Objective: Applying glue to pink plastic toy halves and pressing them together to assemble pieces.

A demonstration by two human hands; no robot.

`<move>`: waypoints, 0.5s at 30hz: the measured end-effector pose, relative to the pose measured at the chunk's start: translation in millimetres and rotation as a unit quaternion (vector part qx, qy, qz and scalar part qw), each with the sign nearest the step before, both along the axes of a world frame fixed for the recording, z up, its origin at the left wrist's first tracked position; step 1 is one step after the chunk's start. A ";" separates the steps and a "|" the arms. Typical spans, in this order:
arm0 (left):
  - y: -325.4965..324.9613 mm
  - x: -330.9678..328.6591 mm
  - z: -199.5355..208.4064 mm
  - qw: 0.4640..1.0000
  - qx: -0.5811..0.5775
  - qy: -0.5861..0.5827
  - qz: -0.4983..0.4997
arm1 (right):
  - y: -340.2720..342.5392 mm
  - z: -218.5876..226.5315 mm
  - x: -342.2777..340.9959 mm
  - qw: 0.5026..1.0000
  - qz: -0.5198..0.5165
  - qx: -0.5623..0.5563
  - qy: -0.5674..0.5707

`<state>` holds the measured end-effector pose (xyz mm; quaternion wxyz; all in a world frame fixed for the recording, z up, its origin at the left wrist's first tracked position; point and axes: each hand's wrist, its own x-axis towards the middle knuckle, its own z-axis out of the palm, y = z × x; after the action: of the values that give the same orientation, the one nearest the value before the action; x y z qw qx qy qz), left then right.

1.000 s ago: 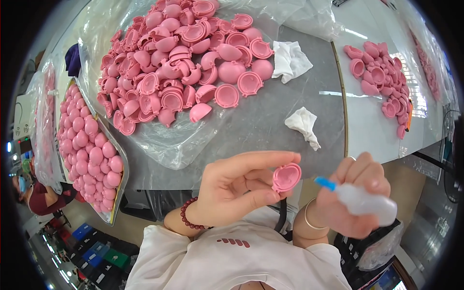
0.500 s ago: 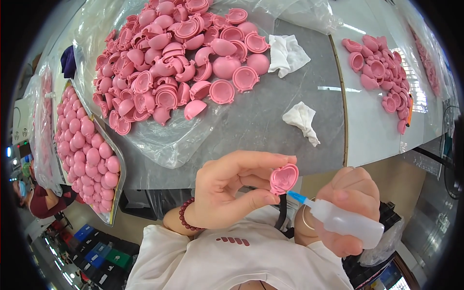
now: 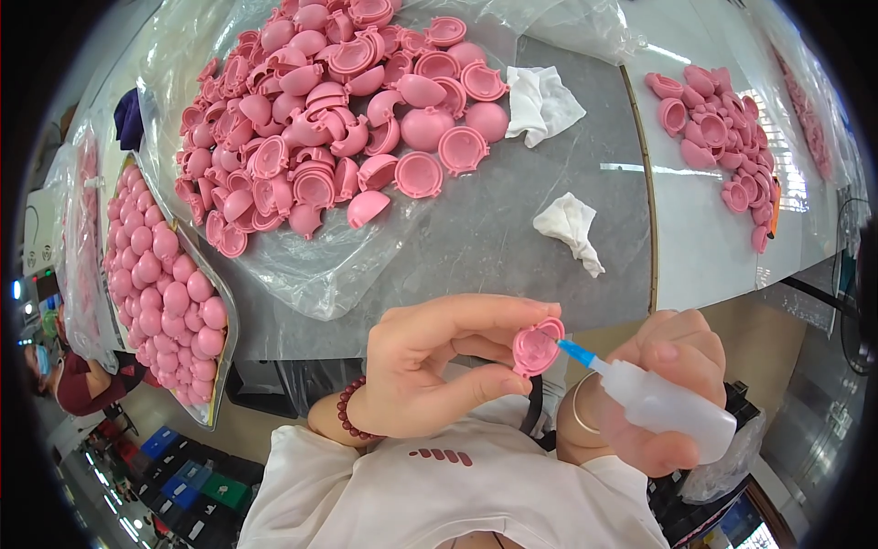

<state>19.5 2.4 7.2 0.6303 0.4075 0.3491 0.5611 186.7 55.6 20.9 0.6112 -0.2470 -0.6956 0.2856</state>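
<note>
Between thumb and fingertips, my left hand [image 3: 448,361] pinches a small pink plastic half shell [image 3: 536,349], its hollow side showing. My right hand [image 3: 672,384] is wrapped round a translucent white squeeze bottle [image 3: 663,409] with a blue tip [image 3: 574,351]. The bottle lies tilted, its thin needle end at the right rim of the shell; whether it touches cannot be made out. No liquid is visible. Beyond my hands, a big heap of pink half shells [image 3: 311,128] spreads on clear plastic film.
Two crumpled white cloths [image 3: 569,231] rest on the grey table [image 3: 476,247]. A tray of closed pink balls [image 3: 169,293] stands at the left. More pink shells [image 3: 718,128] lie on the white surface at the right. Another person [image 3: 78,380] sits far left.
The shell has tilted a little and shows more of its hollow side. The bottle's tip has shifted up and right, from the shell's lower edge to its right rim.
</note>
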 end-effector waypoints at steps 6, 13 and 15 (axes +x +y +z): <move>-1.6 -0.8 -0.5 0.998 0.026 0.039 0.043 | -2.1 -3.8 7.6 0.997 0.002 0.006 -0.074; -0.7 -0.8 -7.6 0.995 0.058 0.016 0.079 | -3.2 1.8 5.1 0.995 0.101 -0.020 -0.014; 2.1 2.1 -8.4 0.997 0.021 -0.047 0.060 | 3.0 -7.8 -4.4 0.994 -0.007 -0.025 0.104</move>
<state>21.6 4.4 -1.2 0.6023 0.3719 0.3313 0.6238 182.3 58.6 13.0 0.6757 -0.2361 -0.6192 0.3230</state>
